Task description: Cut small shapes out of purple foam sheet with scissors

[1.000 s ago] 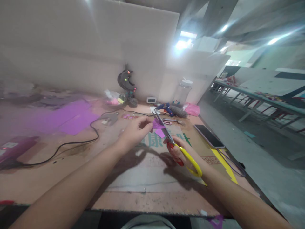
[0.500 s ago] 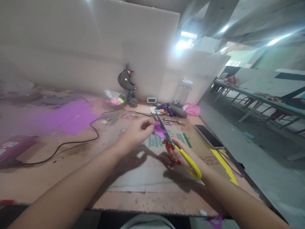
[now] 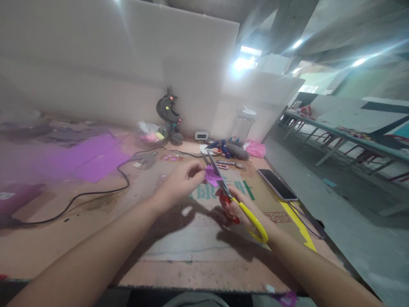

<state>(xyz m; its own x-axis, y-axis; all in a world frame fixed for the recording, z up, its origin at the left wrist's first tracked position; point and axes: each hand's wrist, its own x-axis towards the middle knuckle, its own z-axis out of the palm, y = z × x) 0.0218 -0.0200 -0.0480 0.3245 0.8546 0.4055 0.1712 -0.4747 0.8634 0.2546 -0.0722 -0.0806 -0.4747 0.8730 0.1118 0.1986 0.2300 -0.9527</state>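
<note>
My left hand [image 3: 188,178] pinches a small purple piece [image 3: 211,175], paper or felt by its look, between thumb and fingers. A pair of scissors [image 3: 220,177] with yellow and red handles is in my right hand [image 3: 238,207], its fingers wrapped round the grips. The blades stand a little apart and point away from me, with the purple piece at them. Both hands are above a printed cardboard sheet [image 3: 169,238] on the table.
Larger purple sheets [image 3: 102,160] and a black cable [image 3: 96,192] lie on the left. A phone [image 3: 277,184] rests at the right edge. Along the back stand a bowl [image 3: 151,136], a moon-shaped ornament [image 3: 166,108], a small digital clock [image 3: 201,135], grey yarn [image 3: 237,151] and a clear bottle [image 3: 243,125].
The view has shifted slightly. Both hands keep their hold on the purple piece and the scissors, with little other visible movement.
</note>
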